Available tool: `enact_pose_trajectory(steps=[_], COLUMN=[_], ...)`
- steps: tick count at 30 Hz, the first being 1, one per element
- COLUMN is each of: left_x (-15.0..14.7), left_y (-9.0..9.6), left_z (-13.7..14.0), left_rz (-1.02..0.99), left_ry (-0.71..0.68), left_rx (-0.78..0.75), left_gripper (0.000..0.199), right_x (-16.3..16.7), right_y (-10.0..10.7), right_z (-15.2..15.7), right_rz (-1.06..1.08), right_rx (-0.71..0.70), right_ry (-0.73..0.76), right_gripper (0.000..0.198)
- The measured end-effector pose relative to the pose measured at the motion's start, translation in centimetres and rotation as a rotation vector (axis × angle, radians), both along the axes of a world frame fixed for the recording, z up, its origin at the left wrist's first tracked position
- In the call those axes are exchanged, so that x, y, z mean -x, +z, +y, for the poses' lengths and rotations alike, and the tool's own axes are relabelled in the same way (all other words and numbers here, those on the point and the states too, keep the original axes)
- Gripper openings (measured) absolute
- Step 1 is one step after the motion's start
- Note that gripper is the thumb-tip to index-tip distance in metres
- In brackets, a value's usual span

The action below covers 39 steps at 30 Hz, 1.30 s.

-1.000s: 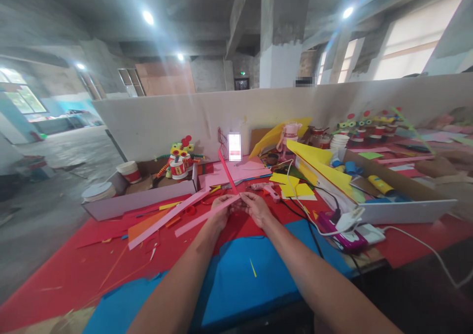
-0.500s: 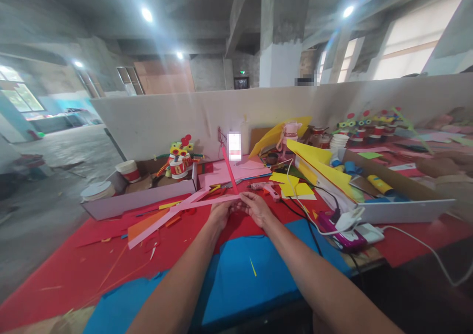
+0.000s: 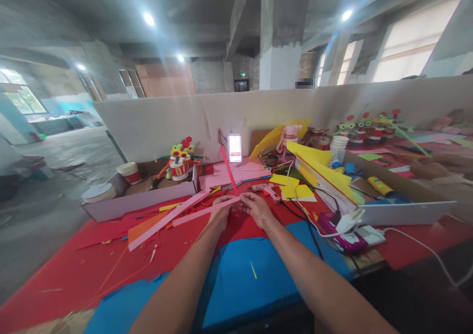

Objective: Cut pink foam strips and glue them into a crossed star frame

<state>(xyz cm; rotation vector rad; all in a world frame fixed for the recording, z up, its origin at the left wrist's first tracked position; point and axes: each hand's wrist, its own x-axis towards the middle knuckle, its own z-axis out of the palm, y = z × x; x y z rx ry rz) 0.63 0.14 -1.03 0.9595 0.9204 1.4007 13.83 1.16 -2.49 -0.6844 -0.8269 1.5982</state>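
Both my hands are closed close together above the red tabletop, pinching paper strips where they meet. My left hand (image 3: pixel 221 212) grips the joined end of a light pink paper strip (image 3: pixel 199 213) that stretches off to the left. In the fingers of my right hand (image 3: pixel 254 208) is the same joint, where a hot-pink paper strip (image 3: pixel 229 172) rises away from me. Fingers hide how the ends overlap. Another long pink strip (image 3: pixel 162 225) lies on the table to the left. Just beyond my right hand rests a pink glue gun (image 3: pixel 266 191).
On the left, a box (image 3: pixel 140 201) holds paper cups and a paper-cup robot figure (image 3: pixel 180 164). A white box (image 3: pixel 406 212) with paper rolls stands right, beside a purple power strip (image 3: pixel 340 233) and cables. Blue paper (image 3: pixel 254 275) lies under my forearms; scissors (image 3: pixel 153 251) lie left.
The free end of the light pink strip has swung lower and toward me, apart from the long strip on the table. My hands stay nearly in place, still pinching.
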Motion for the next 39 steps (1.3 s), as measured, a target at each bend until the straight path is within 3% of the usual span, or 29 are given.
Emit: enact_pose_trajectory(steps=[7, 14, 20, 25, 29, 35, 39], left_x=[0.09, -0.04, -0.44, -0.07, 0.12, -0.08, -0.08], left_y=[0.15, 0.22, 0.72, 0.30, 0.11, 0.51, 0.50], left_z=[-0.21, -0.25, -0.52, -0.06, 0.24, -0.17, -0.25], left_rz=[0.039, 0.036, 0.027, 0.046, 0.129, 0.243, 0.218], left_ry=[-0.009, -0.049, -0.145, 0.012, 0.053, 0.116, 0.076], left_rx=[0.004, -0.023, 0.012, -0.030, -0.062, -0.089, -0.072], left_gripper=[0.022, 0.021, 0.032, 0.032, 0.028, 0.025, 0.028], right_x=[0.02, 0.26, 0.37, 0.68, 0.53, 0.33, 0.34], right_y=[-0.21, -0.14, 0.05, 0.05, -0.14, -0.65, -0.69], right_z=[-0.09, 0.25, 0.28, 0.08, 0.21, 0.60, 0.59], right_rz=[-0.055, -0.247, -0.301, -0.189, -0.193, -0.401, -0.560], right_rx=[-0.017, -0.137, -0.216, -0.162, -0.171, -0.228, -0.312], right_ry=[0.014, -0.176, -0.319, -0.158, -0.088, -0.194, -0.289], right_gripper=[0.040, 0.031, 0.023, 0.032, 0.036, 0.036, 0.030])
